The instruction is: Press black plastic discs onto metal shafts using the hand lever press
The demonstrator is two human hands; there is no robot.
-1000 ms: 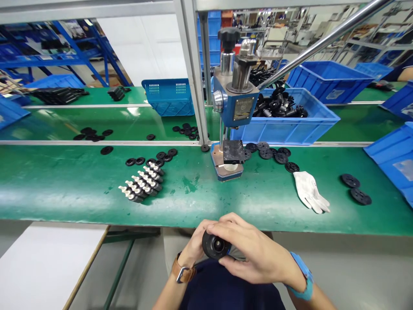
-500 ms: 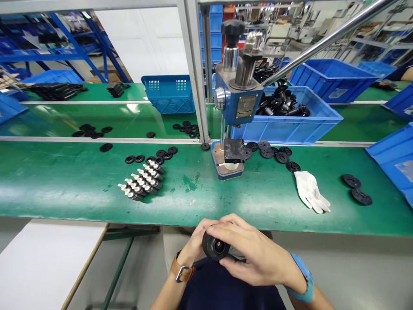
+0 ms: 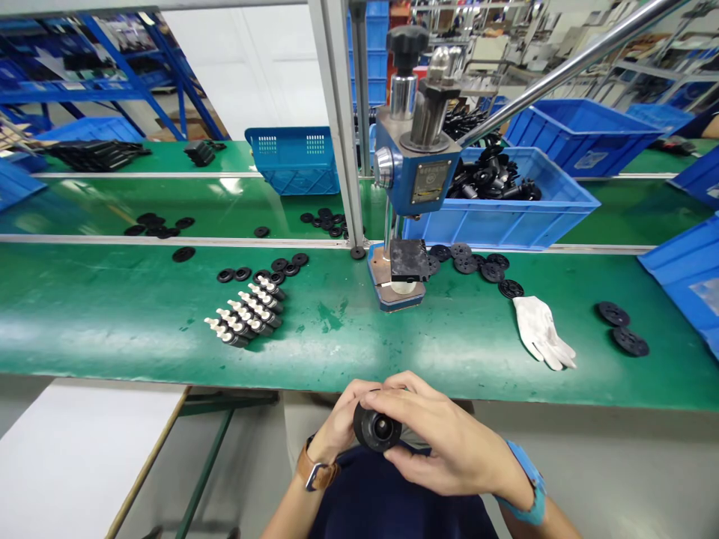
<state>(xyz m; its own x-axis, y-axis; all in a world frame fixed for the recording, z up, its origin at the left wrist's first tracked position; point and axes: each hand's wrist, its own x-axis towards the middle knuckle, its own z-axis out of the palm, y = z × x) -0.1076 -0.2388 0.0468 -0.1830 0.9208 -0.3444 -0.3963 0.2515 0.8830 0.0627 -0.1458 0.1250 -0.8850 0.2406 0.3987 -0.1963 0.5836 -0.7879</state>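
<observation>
In front of my body, just below the table's front edge, a round black plastic part (image 3: 375,430) with a recessed centre hole faces up toward me. My left hand (image 3: 340,421) is closed round its left side. My right hand (image 3: 435,430) grips it from the right, fingers over the top and thumb underneath. The far side of the part is hidden by my fingers. On the table to the left stands a cluster of black pieces with white tips (image 3: 247,313). A white glove (image 3: 542,333) lies to the right.
A blue hand press (image 3: 416,172) stands mid-table, its long lever reaching up right. Behind it sits a blue bin (image 3: 505,221) of black parts. Black discs (image 3: 491,271) lie right of the press, black rings (image 3: 279,265) left. A metal post (image 3: 337,127) rises beside the press.
Both hands keep the same grip on the black part and have barely moved. The view has shifted very slightly; nothing on the table has changed place.
</observation>
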